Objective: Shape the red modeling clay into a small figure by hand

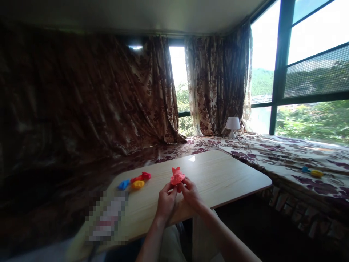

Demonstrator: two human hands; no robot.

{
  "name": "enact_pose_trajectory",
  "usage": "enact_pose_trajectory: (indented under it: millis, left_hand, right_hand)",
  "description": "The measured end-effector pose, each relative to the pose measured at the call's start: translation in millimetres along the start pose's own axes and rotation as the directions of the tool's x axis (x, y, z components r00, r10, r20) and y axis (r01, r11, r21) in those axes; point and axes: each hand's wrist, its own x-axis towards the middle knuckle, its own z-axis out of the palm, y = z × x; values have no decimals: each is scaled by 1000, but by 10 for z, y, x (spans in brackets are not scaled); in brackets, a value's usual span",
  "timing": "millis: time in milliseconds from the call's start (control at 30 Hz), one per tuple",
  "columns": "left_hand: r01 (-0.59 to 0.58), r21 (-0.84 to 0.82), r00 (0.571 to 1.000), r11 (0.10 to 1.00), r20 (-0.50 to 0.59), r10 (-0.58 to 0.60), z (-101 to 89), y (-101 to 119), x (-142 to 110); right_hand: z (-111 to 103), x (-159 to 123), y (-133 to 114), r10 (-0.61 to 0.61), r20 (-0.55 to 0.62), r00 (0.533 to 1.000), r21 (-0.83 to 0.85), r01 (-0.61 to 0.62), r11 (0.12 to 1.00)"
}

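Above the near middle of the table, a coral-pink crinkled piece (177,176) with pointed edges is held between both hands. Its material and exact kind are too small to make out. My left hand (167,198) pinches its lower left side, fingers closed. From the right, my right hand (191,193) grips the lower part with thumb and fingers. The fingertips of both hands nearly meet beneath it. To the left on the tabletop lie a blue crumpled piece (124,185), a yellow one (138,185) and a red one (144,176), close together.
The pale wooden table (231,174) has rounded corners. A blurred-out object (107,218) lies at its left end. On the flowered cloth to the right rest a yellow piece (316,173) and a blue piece (305,169). A white lamp (232,123) stands near the curtains (215,87).
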Motion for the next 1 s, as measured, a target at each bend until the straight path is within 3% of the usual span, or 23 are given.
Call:
enact_pose_trajectory:
  millis: [233, 400, 600, 1000]
  left_hand:
    - [-3, -7, 1000, 1000, -21, 3, -26, -86, 0]
    - [-1, 24, 995, 1000, -102, 4, -17, -53, -29]
    - [21, 87, 998, 996, -57, -16, 18, -60, -49]
    - [-2, 137, 999, 991, -39, 7, 17, -36, -39]
  right_hand:
    - [-34, -20, -33, -24, 41, 999, -65, 27, 998]
    - [-102, 11, 11, 63, -241, 969, -34, -74, 997]
    - [-106, 4, -51, 33, -141, 989, -1, -33, 999]
    - [-105, 31, -32, 126, -135, 983, 60, -118, 991]
